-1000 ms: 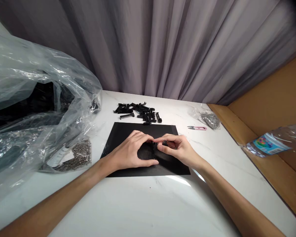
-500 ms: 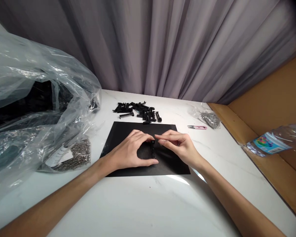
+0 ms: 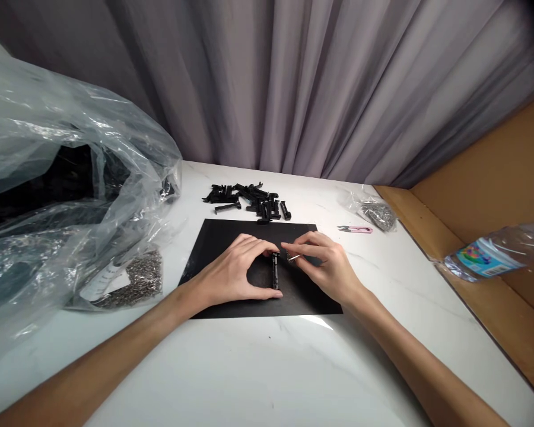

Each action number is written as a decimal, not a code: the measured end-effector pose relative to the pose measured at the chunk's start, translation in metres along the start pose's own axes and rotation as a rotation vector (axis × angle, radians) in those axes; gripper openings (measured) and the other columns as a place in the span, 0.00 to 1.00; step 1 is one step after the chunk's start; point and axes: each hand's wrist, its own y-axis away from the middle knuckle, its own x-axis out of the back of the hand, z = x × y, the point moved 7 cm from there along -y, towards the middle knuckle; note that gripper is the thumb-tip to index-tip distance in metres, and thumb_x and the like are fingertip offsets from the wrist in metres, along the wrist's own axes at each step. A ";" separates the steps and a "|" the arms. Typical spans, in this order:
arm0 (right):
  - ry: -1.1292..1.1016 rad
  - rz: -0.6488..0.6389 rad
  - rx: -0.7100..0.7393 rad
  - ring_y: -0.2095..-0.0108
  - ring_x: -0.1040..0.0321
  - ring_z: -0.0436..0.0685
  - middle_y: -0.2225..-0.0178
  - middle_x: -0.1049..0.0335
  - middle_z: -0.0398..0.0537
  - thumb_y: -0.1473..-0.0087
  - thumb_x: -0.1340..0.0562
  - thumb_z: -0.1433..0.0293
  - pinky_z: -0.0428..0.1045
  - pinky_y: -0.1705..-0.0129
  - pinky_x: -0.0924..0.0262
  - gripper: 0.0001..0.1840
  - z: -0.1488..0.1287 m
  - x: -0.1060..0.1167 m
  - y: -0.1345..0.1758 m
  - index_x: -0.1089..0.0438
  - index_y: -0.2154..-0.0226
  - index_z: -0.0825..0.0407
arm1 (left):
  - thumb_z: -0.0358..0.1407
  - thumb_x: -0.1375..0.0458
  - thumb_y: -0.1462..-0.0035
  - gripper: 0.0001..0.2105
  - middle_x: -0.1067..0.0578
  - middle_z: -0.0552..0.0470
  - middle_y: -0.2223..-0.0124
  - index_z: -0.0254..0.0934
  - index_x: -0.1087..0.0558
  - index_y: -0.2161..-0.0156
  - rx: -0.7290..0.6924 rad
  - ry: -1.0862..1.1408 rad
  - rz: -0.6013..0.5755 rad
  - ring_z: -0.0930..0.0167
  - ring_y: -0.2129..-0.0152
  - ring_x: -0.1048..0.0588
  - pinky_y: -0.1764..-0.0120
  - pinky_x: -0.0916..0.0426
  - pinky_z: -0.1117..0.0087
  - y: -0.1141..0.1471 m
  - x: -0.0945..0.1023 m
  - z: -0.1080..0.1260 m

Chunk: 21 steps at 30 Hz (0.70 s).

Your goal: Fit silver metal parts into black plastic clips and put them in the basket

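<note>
Thumb and fingers of my left hand [image 3: 235, 270] grip the two ends of a slim black plastic part [image 3: 275, 271]. It points lengthwise away from me, above a black mat [image 3: 231, 231]. Just to its right, my right hand [image 3: 323, 261] is closed in a pinch, with a thin silvery metal pin [image 3: 296, 257] at its fingertips. Small metal bits show by those fingertips too; whether they are held or lie on the mat I cannot tell. The right fingertips are close to the far end of the black part but apart from it.
Several black plastic parts [image 3: 262, 201] lie heaped behind the mat. Pink-handled thread snips [image 3: 355, 229] and a bag of metal pieces [image 3: 377, 214] lie right. A bag of small metal pieces [image 3: 145, 273] and large clear plastic bag [image 3: 129, 136] are left. A bottle [image 3: 489, 258] lies by cardboard [image 3: 485, 178].
The black part has turned a little in my left hand, showing more of its side. My right fingers have shifted, and the silvery pin now shows at their tips.
</note>
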 end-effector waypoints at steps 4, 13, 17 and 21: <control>-0.095 0.046 -0.101 0.63 0.26 0.56 0.64 0.19 0.43 0.40 0.34 0.75 0.52 0.62 0.35 0.13 0.003 0.002 0.000 0.21 0.53 0.46 | 0.50 0.27 0.51 0.30 0.22 0.48 0.56 0.38 0.29 0.47 -0.028 -0.021 0.071 0.60 0.57 0.25 0.51 0.29 0.57 -0.001 0.005 0.005; -0.263 0.098 -0.194 0.64 0.28 0.56 0.64 0.19 0.44 0.39 0.30 0.63 0.52 0.63 0.38 0.04 0.003 0.007 -0.002 0.20 0.64 0.46 | 0.45 0.29 0.48 0.31 0.21 0.46 0.52 0.38 0.33 0.43 -0.161 -0.026 0.252 0.60 0.56 0.23 0.49 0.31 0.56 0.002 0.018 0.027; -0.276 0.095 -0.174 0.63 0.29 0.56 0.66 0.21 0.43 0.38 0.31 0.64 0.53 0.60 0.37 0.04 0.001 0.008 -0.002 0.22 0.64 0.46 | 0.46 0.29 0.47 0.30 0.21 0.46 0.54 0.38 0.33 0.43 -0.192 -0.032 0.259 0.60 0.58 0.22 0.51 0.31 0.56 0.003 0.018 0.033; -0.367 0.092 -0.120 0.59 0.28 0.56 0.63 0.23 0.45 0.39 0.30 0.67 0.54 0.54 0.34 0.02 -0.003 0.006 -0.003 0.22 0.65 0.47 | 0.45 0.29 0.48 0.30 0.21 0.47 0.55 0.37 0.32 0.44 -0.203 -0.046 0.279 0.60 0.58 0.21 0.52 0.31 0.56 0.003 0.020 0.035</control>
